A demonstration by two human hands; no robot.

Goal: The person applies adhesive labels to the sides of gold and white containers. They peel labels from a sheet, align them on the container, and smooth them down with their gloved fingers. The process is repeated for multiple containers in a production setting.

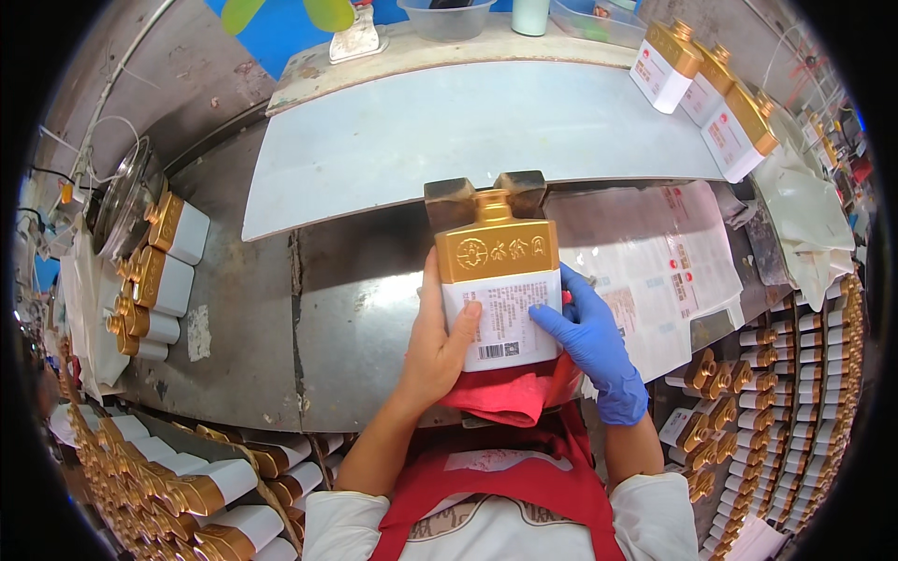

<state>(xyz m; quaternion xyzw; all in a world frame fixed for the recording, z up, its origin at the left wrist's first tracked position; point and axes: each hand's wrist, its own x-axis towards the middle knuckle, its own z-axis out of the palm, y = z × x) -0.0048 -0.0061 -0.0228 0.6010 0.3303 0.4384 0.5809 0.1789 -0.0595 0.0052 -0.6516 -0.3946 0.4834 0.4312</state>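
Observation:
Between my two hands is a flat white bottle (500, 297) with a gold shoulder and neck, its printed side facing up. My bare left hand (442, 327) grips its left edge, the thumb lying on the white face. On the right edge, my right hand (585, 327) in a blue glove holds it, thumb on the print. The bottle's neck lies near two dark, worn blocks (451, 199) on the bench. Below the bottle's base is a bunched red cloth (505, 395). The fingers behind the bottle are mostly hidden.
Several like bottles (734, 131) stand at the far right of a pale board (449, 131). More bottles (159, 280) stand at the left of the metal bench (243, 346). Printed sheets (655, 252) lie on the right. Packed bottle rows flank me. A small fan (355, 37) stands at the back.

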